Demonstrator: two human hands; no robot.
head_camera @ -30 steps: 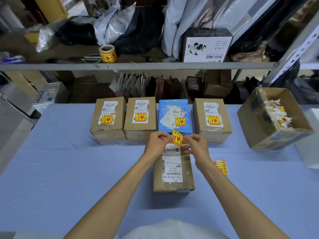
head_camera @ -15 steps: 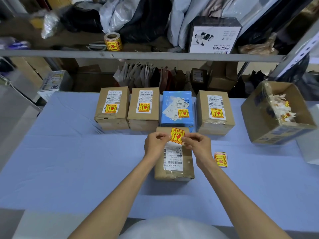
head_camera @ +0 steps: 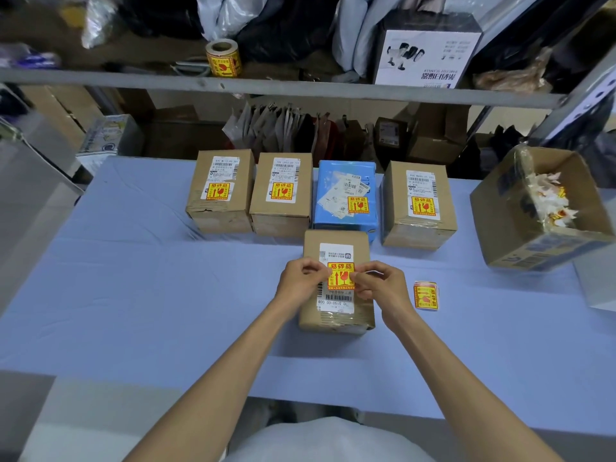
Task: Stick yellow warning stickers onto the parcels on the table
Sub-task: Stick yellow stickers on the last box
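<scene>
Pinching the yellow warning sticker (head_camera: pixel 340 275) by its side edges, left hand (head_camera: pixel 301 281) at the left edge and right hand (head_camera: pixel 380 285) at the right, I held it flat and square over the near parcel (head_camera: pixel 335 323), with thumb and forefinger of each hand closed on the sticker. In my judgement, the two-edge hold stopped the adhesive face from curling or landing crooked. The sticker sat over the white shipping label (head_camera: pixel 335 300); whether it had fully bonded could not be told. The parcel lay on the blue table (head_camera: pixel 166 295), within easy reach. Just to its right lay a small stack of spare stickers (head_camera: pixel 426 295), handy for the right hand. Beyond stood a row of four parcels (head_camera: pixel 281 195), each already stickered. Farther right, an open carton (head_camera: pixel 540 241) held peeled backing scraps. A sticker roll (head_camera: pixel 223 58) stood on the shelf behind.
</scene>
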